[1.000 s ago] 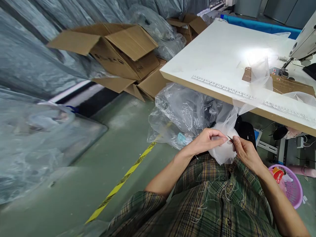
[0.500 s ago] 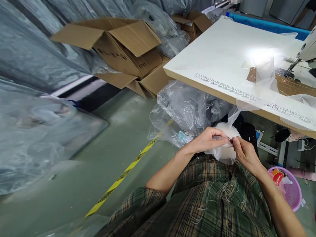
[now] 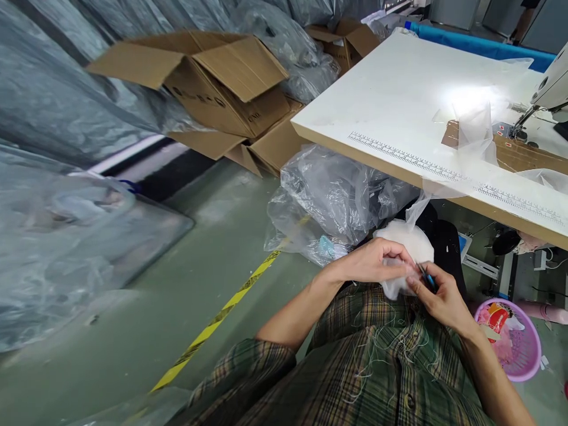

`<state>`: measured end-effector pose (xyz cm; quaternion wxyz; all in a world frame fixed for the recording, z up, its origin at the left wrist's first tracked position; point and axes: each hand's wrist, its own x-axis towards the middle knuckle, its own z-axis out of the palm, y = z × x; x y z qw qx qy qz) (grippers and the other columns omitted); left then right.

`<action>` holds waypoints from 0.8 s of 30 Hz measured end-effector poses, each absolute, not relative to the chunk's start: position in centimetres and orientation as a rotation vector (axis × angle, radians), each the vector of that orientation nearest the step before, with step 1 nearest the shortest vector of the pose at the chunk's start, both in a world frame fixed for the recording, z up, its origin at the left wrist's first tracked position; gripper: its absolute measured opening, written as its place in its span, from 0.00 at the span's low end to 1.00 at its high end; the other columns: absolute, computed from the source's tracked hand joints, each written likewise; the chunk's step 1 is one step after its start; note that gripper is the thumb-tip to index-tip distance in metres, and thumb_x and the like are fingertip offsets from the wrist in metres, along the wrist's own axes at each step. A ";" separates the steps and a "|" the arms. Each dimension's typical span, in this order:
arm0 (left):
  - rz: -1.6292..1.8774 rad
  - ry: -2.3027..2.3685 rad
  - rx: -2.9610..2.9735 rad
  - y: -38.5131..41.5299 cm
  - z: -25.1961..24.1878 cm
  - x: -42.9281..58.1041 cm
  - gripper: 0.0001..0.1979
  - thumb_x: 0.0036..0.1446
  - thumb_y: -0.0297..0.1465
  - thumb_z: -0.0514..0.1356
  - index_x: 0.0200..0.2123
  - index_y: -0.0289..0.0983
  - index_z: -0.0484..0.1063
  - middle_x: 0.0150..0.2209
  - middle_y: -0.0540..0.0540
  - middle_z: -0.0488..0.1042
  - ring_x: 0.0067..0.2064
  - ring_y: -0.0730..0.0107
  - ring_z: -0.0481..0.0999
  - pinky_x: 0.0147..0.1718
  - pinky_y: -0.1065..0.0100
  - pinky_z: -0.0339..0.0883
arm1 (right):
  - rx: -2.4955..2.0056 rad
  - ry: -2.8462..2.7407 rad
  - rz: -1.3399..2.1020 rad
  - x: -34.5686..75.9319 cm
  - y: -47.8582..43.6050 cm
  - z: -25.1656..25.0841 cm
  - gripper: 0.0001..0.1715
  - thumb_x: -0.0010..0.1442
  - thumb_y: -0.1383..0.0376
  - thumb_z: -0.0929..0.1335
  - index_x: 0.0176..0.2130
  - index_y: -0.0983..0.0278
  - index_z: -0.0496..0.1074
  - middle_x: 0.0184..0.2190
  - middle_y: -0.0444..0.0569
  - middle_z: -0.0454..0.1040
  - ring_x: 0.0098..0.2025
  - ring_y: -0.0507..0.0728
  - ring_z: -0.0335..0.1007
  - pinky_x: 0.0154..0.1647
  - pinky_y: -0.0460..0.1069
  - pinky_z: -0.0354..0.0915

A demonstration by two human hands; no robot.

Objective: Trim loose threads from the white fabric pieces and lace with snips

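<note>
My left hand (image 3: 373, 263) pinches a bunched piece of sheer white fabric (image 3: 406, 242) in front of my chest, over my plaid shirt. Touching it from the right, my right hand (image 3: 437, 296) is closed on small blue-handled thread snips (image 3: 426, 277), their tips at the fabric. A strip of the same sheer fabric runs up from my hands over the edge of the white sewing table (image 3: 399, 89).
A sewing machine (image 3: 548, 89) stands at the table's far right beside brown card pieces (image 3: 519, 154). Clear plastic bags (image 3: 337, 198) lie under the table. Open cardboard boxes (image 3: 217, 83) sit to the left. A pink basket (image 3: 515, 343) is on the floor at right. Yellow tape (image 3: 222, 319) crosses the green floor.
Both hands have dropped slightly toward my chest, with the fabric bunched tighter. The snips' blue handle now shows in my right hand.
</note>
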<state>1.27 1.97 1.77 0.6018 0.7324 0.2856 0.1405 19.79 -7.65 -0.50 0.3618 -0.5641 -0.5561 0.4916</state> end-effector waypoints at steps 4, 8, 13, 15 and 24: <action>0.158 0.544 1.833 2.9 1.8 -0.1 0.14 0.52 0.37 0.67 0.41 0.37 0.79 0.22 0.54 0.69 0.24 0.78 0.63 0.25 0.74 0.57 | -1.406 -1.392 1.386 20.5 -9.0 -1.0 0.22 0.57 0.49 0.70 0.24 0.63 0.68 0.20 0.41 0.64 0.23 0.50 0.56 0.25 0.45 0.58; 0.384 0.793 1.904 4.1 0.4 0.6 0.14 0.55 0.36 0.65 0.43 0.37 0.78 0.32 0.50 0.76 0.33 0.71 0.72 0.35 0.69 0.66 | -1.527 -1.178 1.238 21.7 -8.6 -3.4 0.26 0.57 0.44 0.68 0.26 0.63 0.68 0.19 0.41 0.64 0.22 0.50 0.56 0.25 0.46 0.57; 0.843 1.138 2.206 4.4 -2.9 2.8 0.11 0.60 0.32 0.59 0.45 0.37 0.77 0.47 0.41 0.76 0.50 0.59 0.74 0.51 0.55 0.65 | -1.713 -1.073 0.997 22.5 -7.1 -6.2 0.28 0.53 0.41 0.68 0.28 0.63 0.68 0.20 0.41 0.66 0.23 0.51 0.58 0.25 0.47 0.58; 0.932 1.094 2.319 3.9 -4.2 3.3 0.12 0.63 0.32 0.56 0.44 0.37 0.77 0.48 0.40 0.76 0.50 0.59 0.74 0.51 0.55 0.66 | -1.729 -1.140 0.982 22.6 -7.0 -6.5 0.27 0.54 0.42 0.67 0.27 0.63 0.67 0.21 0.41 0.66 0.23 0.51 0.58 0.26 0.47 0.58; 0.667 0.439 2.589 1.6 -7.8 4.9 0.32 0.55 0.46 0.63 0.58 0.34 0.69 0.61 0.30 0.69 0.63 0.44 0.67 0.63 0.41 0.53 | -1.795 -1.070 0.675 23.8 -5.9 -6.0 0.30 0.55 0.41 0.67 0.37 0.65 0.73 0.25 0.47 0.74 0.25 0.54 0.66 0.28 0.49 0.65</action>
